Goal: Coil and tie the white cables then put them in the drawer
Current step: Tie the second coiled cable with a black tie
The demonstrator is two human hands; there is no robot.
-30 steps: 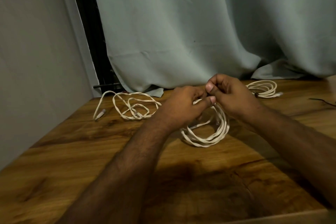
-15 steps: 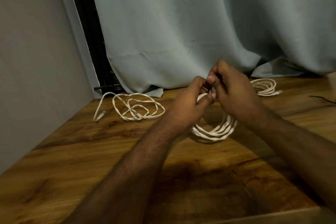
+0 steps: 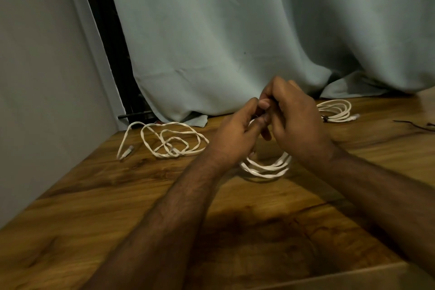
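Both hands pinch the top of a coiled white cable above the wooden desk.

The left hand (image 3: pixel 237 134) and the right hand (image 3: pixel 296 122) meet fingertip to fingertip, each grip closed tight on the upper part of the coiled cable (image 3: pixel 266 168); the exact spot where they pinch is hidden behind the fingers. The coil hangs down from the grip, its lower loops showing below and between the two wrists, at or just above the desk (image 3: pixel 98 214); I cannot tell whether they touch it. A loose, uncoiled white cable (image 3: pixel 169 139) sprawls on the desk to the left, well apart from the hands. A tied white coil (image 3: pixel 335 112) lies to the right, near the pale curtain (image 3: pixel 223 37) that hangs behind the desk.
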